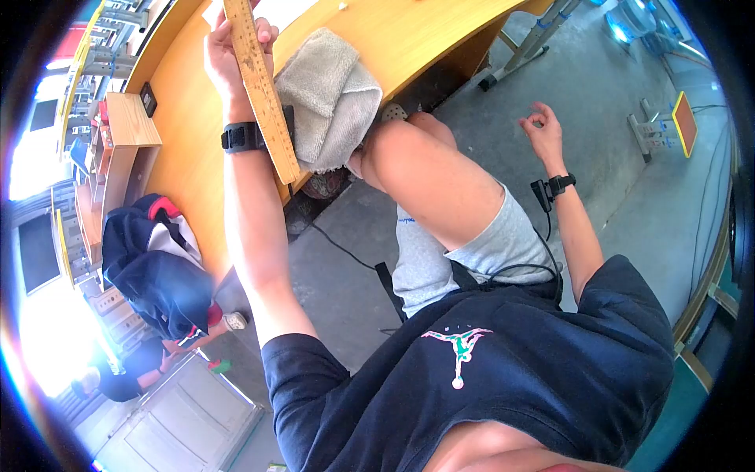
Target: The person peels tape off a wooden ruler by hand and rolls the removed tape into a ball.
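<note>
My left hand (240,51) is raised over the desk, its fingers closed round a wooden ruler (267,102). The ruler slants down along my left forearm, and its upper end runs out of the picture. Beside it, a folded grey towel (326,98) lies at the desk's edge and partly hangs over it. Away to the right, my right hand (543,132) hangs above the floor with its fingers loosely curled and a gap showing between them. Nothing can be seen in it.
The wooden desk (185,94) curves along the upper left. A dark jacket (153,259) hangs at its near end. Another person (130,370) is at the lower left, close to a white door (185,417). Black cables run near my legs. Large water bottles (629,23) stand upper right.
</note>
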The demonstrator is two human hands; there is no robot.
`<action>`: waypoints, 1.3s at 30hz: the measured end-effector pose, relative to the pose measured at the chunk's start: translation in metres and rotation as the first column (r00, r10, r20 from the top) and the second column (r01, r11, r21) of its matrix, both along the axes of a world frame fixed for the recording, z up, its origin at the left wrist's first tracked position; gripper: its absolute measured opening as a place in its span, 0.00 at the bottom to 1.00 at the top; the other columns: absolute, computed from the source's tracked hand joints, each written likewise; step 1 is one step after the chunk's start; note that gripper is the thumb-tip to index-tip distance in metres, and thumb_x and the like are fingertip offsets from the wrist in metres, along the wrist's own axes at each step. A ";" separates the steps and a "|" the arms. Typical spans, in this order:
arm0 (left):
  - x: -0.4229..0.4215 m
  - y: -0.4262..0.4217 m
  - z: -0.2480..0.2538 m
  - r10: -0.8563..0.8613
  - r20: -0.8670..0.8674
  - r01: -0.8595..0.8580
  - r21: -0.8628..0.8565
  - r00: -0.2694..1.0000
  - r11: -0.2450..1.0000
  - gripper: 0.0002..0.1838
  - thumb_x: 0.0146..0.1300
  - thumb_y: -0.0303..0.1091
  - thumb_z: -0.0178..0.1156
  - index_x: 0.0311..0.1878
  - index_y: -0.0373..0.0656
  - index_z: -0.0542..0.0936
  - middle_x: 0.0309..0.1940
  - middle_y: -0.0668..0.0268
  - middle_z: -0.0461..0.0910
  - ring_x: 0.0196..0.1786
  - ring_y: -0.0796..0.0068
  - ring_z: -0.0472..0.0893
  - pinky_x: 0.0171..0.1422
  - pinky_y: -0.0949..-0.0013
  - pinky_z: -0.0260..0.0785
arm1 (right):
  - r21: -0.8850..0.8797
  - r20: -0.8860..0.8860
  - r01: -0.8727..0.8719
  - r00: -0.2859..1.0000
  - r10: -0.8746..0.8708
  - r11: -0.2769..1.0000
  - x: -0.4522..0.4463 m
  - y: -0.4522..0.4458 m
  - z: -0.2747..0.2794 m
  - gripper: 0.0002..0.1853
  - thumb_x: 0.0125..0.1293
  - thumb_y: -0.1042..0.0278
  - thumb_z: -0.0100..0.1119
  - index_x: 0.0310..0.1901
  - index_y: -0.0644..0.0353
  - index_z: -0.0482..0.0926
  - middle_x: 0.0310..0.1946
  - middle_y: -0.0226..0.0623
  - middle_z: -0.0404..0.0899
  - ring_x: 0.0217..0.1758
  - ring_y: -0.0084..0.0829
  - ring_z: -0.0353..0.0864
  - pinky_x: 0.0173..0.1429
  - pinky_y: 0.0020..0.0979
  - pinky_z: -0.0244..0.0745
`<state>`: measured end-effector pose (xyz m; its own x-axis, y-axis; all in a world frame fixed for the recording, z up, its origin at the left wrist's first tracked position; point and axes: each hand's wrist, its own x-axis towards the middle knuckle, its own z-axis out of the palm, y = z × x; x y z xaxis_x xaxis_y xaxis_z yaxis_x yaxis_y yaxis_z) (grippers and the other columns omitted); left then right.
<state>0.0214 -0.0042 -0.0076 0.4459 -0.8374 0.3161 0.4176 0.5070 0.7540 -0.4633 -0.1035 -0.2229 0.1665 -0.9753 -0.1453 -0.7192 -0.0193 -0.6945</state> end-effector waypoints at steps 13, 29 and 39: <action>-0.003 0.000 0.002 0.000 0.016 0.000 -0.008 1.000 1.000 0.28 0.70 0.37 0.47 0.70 0.35 0.65 0.62 0.44 0.75 0.24 0.74 0.74 0.32 0.72 0.72 | 0.031 0.239 0.092 0.966 -0.097 0.995 -0.001 -0.007 -0.015 0.31 0.63 0.70 0.69 0.66 0.63 0.69 0.55 0.45 0.82 0.57 0.26 0.80 0.59 0.32 0.74; 0.006 0.000 0.000 -0.119 0.072 0.121 -0.026 0.990 0.992 0.25 0.66 0.37 0.46 0.64 0.37 0.72 0.67 0.47 0.71 0.29 0.76 0.68 0.39 0.69 0.62 | -0.012 0.284 -0.014 0.959 0.016 1.000 0.001 -0.006 -0.025 0.20 0.65 0.77 0.60 0.59 0.63 0.75 0.41 0.37 0.85 0.46 0.25 0.83 0.54 0.28 0.76; 0.005 -0.001 -0.003 -0.140 0.058 0.142 -0.034 0.988 0.989 0.23 0.69 0.37 0.44 0.64 0.39 0.70 0.66 0.47 0.73 0.28 0.76 0.68 0.40 0.70 0.66 | -0.041 0.317 -0.161 0.934 0.165 0.986 0.045 0.012 0.079 0.08 0.73 0.70 0.55 0.44 0.64 0.82 0.27 0.26 0.78 0.30 0.16 0.76 0.37 0.23 0.72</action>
<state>0.0266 -0.0048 -0.0107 0.3053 -0.8778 0.3692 0.4453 0.4743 0.7594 -0.4184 -0.0918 -0.1440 0.3588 -0.9323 -0.0454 -0.4468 -0.1288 -0.8853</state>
